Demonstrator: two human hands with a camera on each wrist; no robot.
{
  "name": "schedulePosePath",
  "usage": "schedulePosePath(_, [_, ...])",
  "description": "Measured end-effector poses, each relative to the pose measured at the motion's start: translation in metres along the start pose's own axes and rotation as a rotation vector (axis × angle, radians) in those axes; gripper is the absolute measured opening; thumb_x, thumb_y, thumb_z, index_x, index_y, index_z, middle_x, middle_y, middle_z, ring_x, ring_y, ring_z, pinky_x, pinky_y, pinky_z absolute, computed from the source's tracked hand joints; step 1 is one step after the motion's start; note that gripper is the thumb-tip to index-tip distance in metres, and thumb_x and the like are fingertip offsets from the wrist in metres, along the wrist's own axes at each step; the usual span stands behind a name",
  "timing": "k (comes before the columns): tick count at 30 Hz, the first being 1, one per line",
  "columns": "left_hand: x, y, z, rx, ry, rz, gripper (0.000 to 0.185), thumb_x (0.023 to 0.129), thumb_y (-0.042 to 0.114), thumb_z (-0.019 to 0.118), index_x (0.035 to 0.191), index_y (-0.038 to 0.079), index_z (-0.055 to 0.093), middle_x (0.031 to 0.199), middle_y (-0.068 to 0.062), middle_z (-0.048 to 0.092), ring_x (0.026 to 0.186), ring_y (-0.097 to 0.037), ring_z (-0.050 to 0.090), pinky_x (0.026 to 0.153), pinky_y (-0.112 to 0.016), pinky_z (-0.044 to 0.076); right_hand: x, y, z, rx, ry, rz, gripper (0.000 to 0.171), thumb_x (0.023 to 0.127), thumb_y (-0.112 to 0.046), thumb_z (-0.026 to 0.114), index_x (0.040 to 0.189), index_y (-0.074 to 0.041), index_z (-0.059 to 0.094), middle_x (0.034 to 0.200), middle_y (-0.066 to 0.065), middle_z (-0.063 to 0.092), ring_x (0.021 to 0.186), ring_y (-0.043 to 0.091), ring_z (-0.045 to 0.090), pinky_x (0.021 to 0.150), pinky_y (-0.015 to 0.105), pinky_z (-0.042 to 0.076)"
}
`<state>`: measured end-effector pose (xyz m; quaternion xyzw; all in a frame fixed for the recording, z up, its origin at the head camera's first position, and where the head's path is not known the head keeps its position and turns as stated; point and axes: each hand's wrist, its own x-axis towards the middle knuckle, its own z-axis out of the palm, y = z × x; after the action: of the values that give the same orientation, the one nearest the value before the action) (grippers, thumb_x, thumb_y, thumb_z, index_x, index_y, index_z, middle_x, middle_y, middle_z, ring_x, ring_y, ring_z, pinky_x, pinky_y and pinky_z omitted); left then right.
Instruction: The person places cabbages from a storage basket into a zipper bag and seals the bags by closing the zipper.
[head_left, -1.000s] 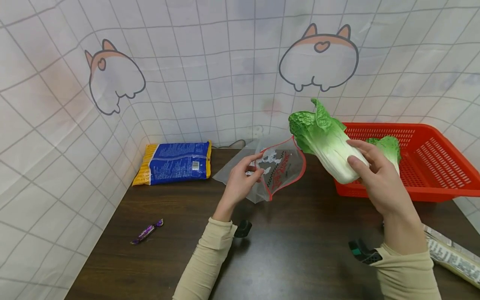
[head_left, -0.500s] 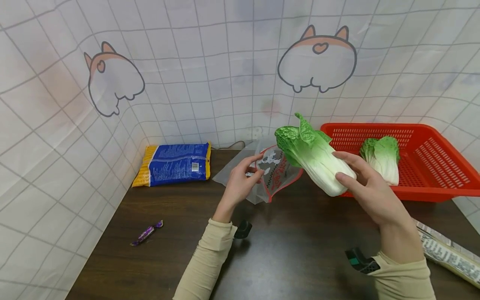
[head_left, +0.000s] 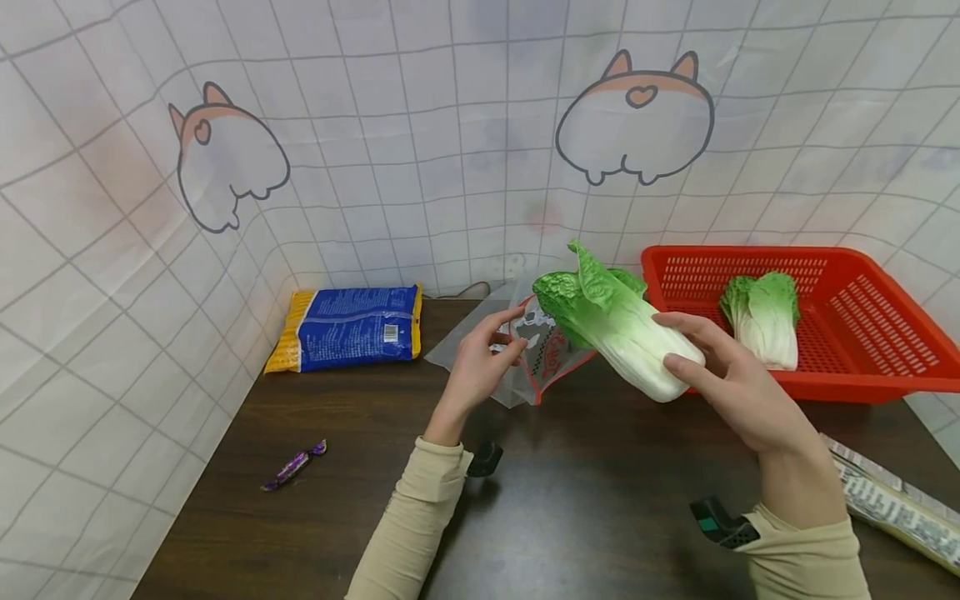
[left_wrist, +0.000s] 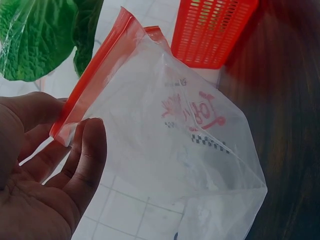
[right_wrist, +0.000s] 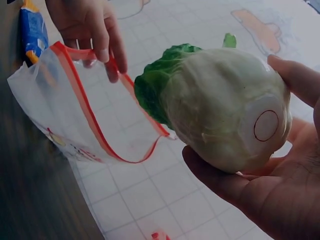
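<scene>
My right hand (head_left: pixel 731 379) grips a green and white napa cabbage (head_left: pixel 611 327) by its white base, leafy end pointing left. In the right wrist view the cabbage (right_wrist: pixel 220 107) sits just right of the bag's open mouth. My left hand (head_left: pixel 480 362) pinches the red-zip edge of a clear plastic bag (head_left: pixel 543 354) and holds it up, mouth toward the cabbage. The left wrist view has the bag (left_wrist: pixel 170 135) hanging from my fingers (left_wrist: pixel 85 160), with cabbage leaves (left_wrist: pixel 40 35) at the top left.
A red basket (head_left: pixel 862 325) at the right holds a second cabbage (head_left: pixel 761 317). A blue and yellow packet (head_left: pixel 348 325) lies at the back left, a purple wrapped candy (head_left: pixel 294 463) at the front left, a printed packet (head_left: pixel 892 504) at the right edge. Dark table (head_left: pixel 600 500).
My right hand has carried the cabbage left and down, from in front of the basket to the bag's mouth. The left hand and bag have stayed put.
</scene>
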<state>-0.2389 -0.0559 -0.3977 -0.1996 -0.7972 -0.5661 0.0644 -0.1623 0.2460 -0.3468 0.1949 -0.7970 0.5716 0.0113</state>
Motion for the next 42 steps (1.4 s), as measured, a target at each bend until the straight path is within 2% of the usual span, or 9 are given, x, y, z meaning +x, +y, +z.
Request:
schedulePosePath(1, [-0.002,0.006,-0.001,0.002,-0.001,0.001,0.044,0.094,0.002,0.063,0.137,0.004,0.056,0.128,-0.015,0.058,0.077,-0.031,0.068,0.057,-0.027,0.051,0.000,0.000,0.000,-0.004,-0.006,0.001,0.047,0.100,-0.005,0.053,0.145,-0.013,0.043,0.136,0.004,0.041,0.108,0.019,0.049,0.079,0.020,0.047])
schedulePosePath(5, [-0.002,0.006,-0.001,0.002,-0.007,-0.001,0.045,0.093,0.003,0.064,0.138,0.006,0.055,0.128,-0.014,0.058,0.079,-0.029,0.068,0.058,-0.028,0.052,0.001,0.002,0.000,0.001,-0.024,-0.007,0.048,0.099,-0.004,0.053,0.145,-0.013,0.044,0.136,0.004,0.042,0.109,0.019,0.048,0.079,0.021,0.047])
schedulePosePath(8, [0.003,-0.012,0.002,-0.002,-0.009,0.000,0.047,0.094,0.008,0.065,0.140,0.013,0.055,0.131,-0.009,0.058,0.079,-0.026,0.068,0.061,-0.032,0.054,0.001,0.003,0.000,0.009,-0.037,-0.007,0.048,0.099,-0.004,0.054,0.145,-0.012,0.045,0.136,0.004,0.043,0.109,0.019,0.048,0.080,0.021,0.047])
schedulePosePath(11, [0.002,-0.014,0.003,-0.002,-0.005,0.010,0.045,0.095,0.011,0.065,0.139,0.016,0.056,0.127,-0.008,0.060,0.077,-0.023,0.068,0.064,-0.035,0.056,0.001,0.004,0.000,-0.014,-0.047,0.015,0.046,0.098,-0.006,0.055,0.143,-0.013,0.046,0.135,0.003,0.045,0.109,0.020,0.049,0.080,0.022,0.048])
schedulePosePath(18, [0.002,-0.015,0.005,0.029,-0.005,0.005,0.044,0.095,0.013,0.065,0.138,0.013,0.056,0.113,-0.011,0.063,0.074,-0.016,0.067,0.069,-0.029,0.056,0.003,0.007,0.002,-0.050,-0.059,0.023,0.044,0.099,-0.010,0.057,0.141,-0.015,0.049,0.133,0.003,0.048,0.107,0.020,0.052,0.081,0.023,0.048])
schedulePosePath(24, [0.002,-0.014,0.004,0.031,-0.011,-0.008,0.044,0.095,0.012,0.064,0.138,0.011,0.055,0.107,-0.009,0.065,0.073,-0.015,0.068,0.070,-0.030,0.056,0.007,0.013,0.004,-0.003,-0.062,0.003,0.042,0.100,-0.008,0.054,0.141,-0.012,0.048,0.133,0.004,0.047,0.108,0.021,0.050,0.081,0.023,0.047])
schedulePosePath(29, [0.003,-0.014,0.002,0.012,-0.015,-0.005,0.045,0.095,0.010,0.064,0.139,0.010,0.054,0.107,-0.012,0.066,0.074,-0.018,0.069,0.070,-0.030,0.056,0.009,0.018,0.006,0.018,-0.079,0.023,0.042,0.100,-0.011,0.054,0.142,-0.013,0.048,0.136,0.004,0.046,0.108,0.021,0.050,0.081,0.024,0.047])
schedulePosePath(37, [0.002,-0.014,0.000,-0.025,-0.025,0.010,0.046,0.095,0.007,0.062,0.139,0.016,0.055,0.131,-0.007,0.057,0.089,-0.021,0.067,0.072,-0.036,0.057,0.011,0.023,0.008,-0.115,-0.071,0.073,0.044,0.099,-0.020,0.059,0.142,-0.016,0.049,0.143,0.007,0.044,0.117,0.020,0.041,0.087,0.020,0.042])
schedulePosePath(42, [0.003,-0.013,-0.001,-0.006,-0.015,0.020,0.046,0.094,0.006,0.062,0.139,0.018,0.056,0.129,-0.005,0.058,0.084,-0.017,0.067,0.071,-0.033,0.057,0.011,0.020,0.010,-0.203,-0.065,0.094,0.047,0.097,-0.025,0.062,0.142,-0.019,0.049,0.146,0.008,0.042,0.122,0.020,0.039,0.091,0.018,0.038])
